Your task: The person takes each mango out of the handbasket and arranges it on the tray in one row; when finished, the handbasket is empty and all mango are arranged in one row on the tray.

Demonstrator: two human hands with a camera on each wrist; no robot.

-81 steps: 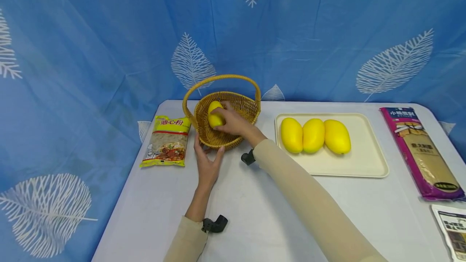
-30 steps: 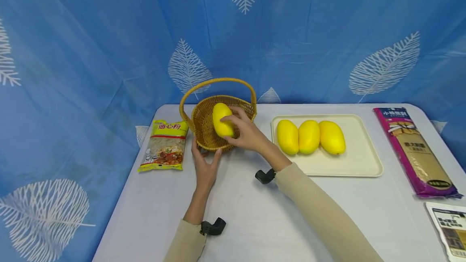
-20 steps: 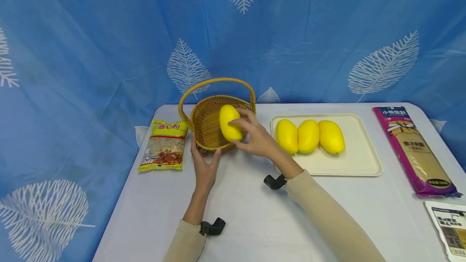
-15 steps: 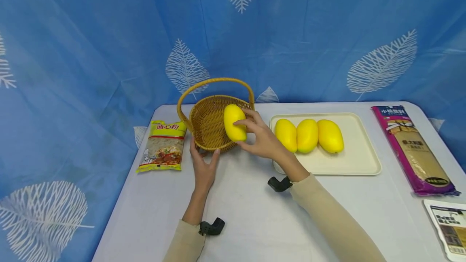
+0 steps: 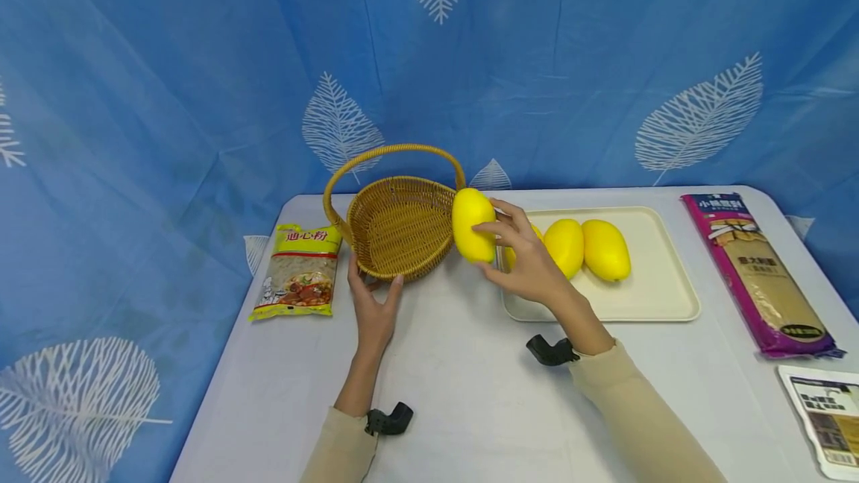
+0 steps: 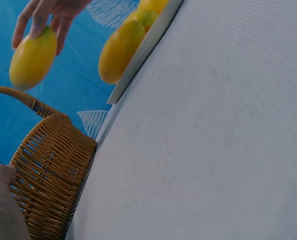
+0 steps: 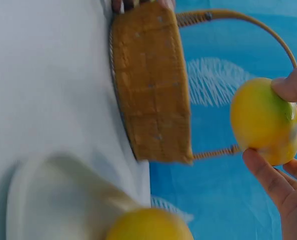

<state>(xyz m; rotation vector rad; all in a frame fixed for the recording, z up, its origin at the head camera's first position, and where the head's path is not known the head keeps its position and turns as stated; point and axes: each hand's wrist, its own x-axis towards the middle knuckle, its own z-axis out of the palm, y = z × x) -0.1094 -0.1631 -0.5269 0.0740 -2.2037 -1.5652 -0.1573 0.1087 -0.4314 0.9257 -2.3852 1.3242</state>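
In the head view a yellow mango (image 5: 473,225) is pinched between the thumb and fingers of my right hand (image 5: 530,259), held up at the basket's right side and overlapping the tray's left edge. The wicker basket (image 5: 403,229), with its arched handle, stands at the table's back left with nothing inside. My left hand (image 5: 373,311) holds its near left side, thumb and fingers spread around the wall; some fingers are hidden. In the left wrist view that thumb (image 6: 2,174) lies against the weave. The right wrist view shows the mango (image 7: 264,120) between thumb and fingertips.
A cream tray (image 5: 661,274) on the right bears three mangoes (image 5: 606,250), the leftmost partly behind my right hand. A yellow macaroni bag (image 5: 302,270) lies left of the basket. A purple noodle packet (image 5: 761,274) and a white packet (image 5: 822,420) lie far right. A blue curtain (image 5: 537,80) hangs behind.
My right hand has lifted the mango out of the basket and carried it rightward toward the tray. My left hand has stayed at the basket.
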